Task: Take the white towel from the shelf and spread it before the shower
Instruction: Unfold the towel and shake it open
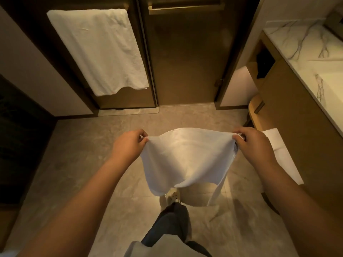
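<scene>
Left hand (128, 143) and right hand (254, 143) pinch white towel (187, 158) top corners; lower edge hangs above bare floor (83, 154).

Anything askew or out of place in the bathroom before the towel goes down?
Only small things. The hanging towel on the left door sits crooked, its bottom hem uneven. The white towel held between the left hand and right hand is still off the floor. No spill or damage shows.
</scene>
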Available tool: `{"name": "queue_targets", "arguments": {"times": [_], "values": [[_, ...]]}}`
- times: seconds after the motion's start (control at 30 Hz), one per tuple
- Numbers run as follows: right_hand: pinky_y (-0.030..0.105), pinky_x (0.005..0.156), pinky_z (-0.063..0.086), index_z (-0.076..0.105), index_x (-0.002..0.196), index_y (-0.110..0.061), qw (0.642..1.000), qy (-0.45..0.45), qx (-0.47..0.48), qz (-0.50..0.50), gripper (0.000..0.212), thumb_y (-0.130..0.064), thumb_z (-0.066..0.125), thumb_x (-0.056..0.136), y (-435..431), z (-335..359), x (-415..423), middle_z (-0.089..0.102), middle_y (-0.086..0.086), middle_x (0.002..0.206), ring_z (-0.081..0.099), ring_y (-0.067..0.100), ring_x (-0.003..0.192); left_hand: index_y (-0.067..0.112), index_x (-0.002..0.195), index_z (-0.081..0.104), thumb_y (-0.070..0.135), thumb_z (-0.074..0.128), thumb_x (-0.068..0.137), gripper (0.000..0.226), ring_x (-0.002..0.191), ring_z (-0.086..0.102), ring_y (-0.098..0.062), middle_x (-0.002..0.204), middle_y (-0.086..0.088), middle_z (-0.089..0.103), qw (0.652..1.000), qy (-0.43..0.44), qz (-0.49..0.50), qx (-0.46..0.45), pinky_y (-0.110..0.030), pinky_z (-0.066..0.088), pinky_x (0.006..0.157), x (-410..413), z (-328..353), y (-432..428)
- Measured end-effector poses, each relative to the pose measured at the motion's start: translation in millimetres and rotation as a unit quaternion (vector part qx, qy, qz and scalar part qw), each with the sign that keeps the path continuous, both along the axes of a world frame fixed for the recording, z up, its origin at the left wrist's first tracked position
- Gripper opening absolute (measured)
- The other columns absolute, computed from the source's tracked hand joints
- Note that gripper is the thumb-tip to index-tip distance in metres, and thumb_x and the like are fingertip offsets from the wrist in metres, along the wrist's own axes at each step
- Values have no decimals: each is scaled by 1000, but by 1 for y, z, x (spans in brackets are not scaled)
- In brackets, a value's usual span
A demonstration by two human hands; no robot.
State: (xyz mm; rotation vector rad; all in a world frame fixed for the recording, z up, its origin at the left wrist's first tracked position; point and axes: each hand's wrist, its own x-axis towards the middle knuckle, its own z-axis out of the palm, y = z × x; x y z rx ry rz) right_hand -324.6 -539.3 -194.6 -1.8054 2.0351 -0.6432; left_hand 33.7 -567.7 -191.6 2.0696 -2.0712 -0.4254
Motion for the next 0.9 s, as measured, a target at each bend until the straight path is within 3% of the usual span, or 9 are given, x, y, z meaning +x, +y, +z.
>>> {"name": "queue_targets", "arguments": {"times": [0.13, 0.3, 0.57, 0.9], "values": [[28, 67, 44, 70, 103, -21, 1000, 8, 10, 3, 15, -22, 59, 93, -45, 1, -5, 69, 2, 98, 54, 13, 81, 27, 96, 65, 35, 54, 91, 14, 78, 60, -15, 89, 3, 68, 1000, 10, -10, 1, -31, 51, 59, -9, -10, -57], [44, 80, 53, 70, 107, -18, 999, 35, 39, -7, 20, -20, 54, 95, -109, 9, -7, 68, 5, 105, 59, 23, 93, 28, 93, 65, 34, 55, 90, 12, 84, 63, -18, 90, 3, 69, 999, 29, -22, 7, -32, 51, 61, -11, -18, -129], [32, 71, 44, 71, 104, -19, 996, 68, 39, -32, 19, -21, 56, 94, -186, 1, -21, 68, 5, 104, 59, 23, 90, 30, 83, 62, 34, 56, 88, 9, 73, 58, -18, 76, 6, 63, 999, 28, -39, 15, -31, 46, 58, -14, -23, -219], [36, 75, 52, 69, 108, -17, 997, 66, 48, -11, 20, -23, 55, 95, -259, -6, -49, 68, 7, 105, 61, 24, 90, 30, 82, 60, 33, 58, 89, 9, 66, 54, -14, 72, 7, 58, 999, 37, -11, 24, -26, 38, 51, -36, -37, -273]]}}
